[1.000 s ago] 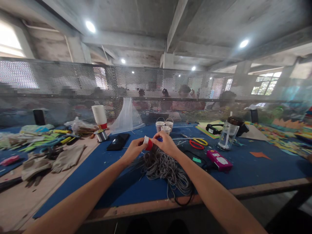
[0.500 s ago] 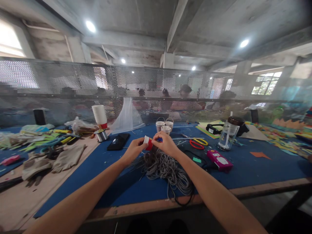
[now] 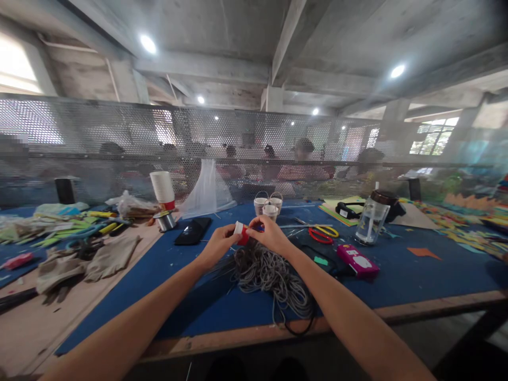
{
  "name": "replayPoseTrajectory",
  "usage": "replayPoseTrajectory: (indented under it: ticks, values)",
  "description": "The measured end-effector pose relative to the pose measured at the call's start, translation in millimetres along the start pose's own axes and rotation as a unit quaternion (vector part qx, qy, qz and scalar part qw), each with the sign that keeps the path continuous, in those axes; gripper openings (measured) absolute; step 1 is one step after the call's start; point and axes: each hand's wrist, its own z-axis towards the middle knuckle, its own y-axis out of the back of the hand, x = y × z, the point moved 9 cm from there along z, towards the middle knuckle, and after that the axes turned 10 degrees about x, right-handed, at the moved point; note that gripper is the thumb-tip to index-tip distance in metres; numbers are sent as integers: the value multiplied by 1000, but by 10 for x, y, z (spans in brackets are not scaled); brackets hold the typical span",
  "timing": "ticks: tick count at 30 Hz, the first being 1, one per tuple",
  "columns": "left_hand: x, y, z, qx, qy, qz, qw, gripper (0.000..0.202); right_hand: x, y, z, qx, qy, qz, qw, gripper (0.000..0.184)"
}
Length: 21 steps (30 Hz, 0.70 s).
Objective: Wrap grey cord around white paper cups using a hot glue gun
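Note:
A small red and white paper cup (image 3: 242, 233) is tilted between my two hands, above the blue mat. My left hand (image 3: 220, 242) is closed on its white left end. At the cup's red end, the thumb and fingers of my right hand (image 3: 271, 235) are pinched together against it; a small bit of blue shows by these fingers. Right under my hands lies a tangled heap of grey cord (image 3: 273, 278). Behind them stand three small white cups (image 3: 270, 211) with thin looped handles.
A black phone (image 3: 192, 231), a wire spool (image 3: 165, 221) and stacked paper cups (image 3: 162, 188) are to the left, gloves (image 3: 113, 258) nearer. Rightward lie red-and-yellow-handled scissors (image 3: 320, 235), a magenta box (image 3: 357, 261) and a water bottle (image 3: 372, 218). A perforated screen (image 3: 246, 132) borders the back.
Both hands stay in almost the same place on the paper cup. My right fingers have shifted slightly at its red end.

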Motion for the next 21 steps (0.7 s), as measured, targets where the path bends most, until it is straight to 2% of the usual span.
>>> replayPoseTrajectory:
  ticks: [21]
  values:
    - [11, -2, 2, 7, 1, 2, 1000, 35, -62, -19, 13, 9, 6, 25, 1000, 12]
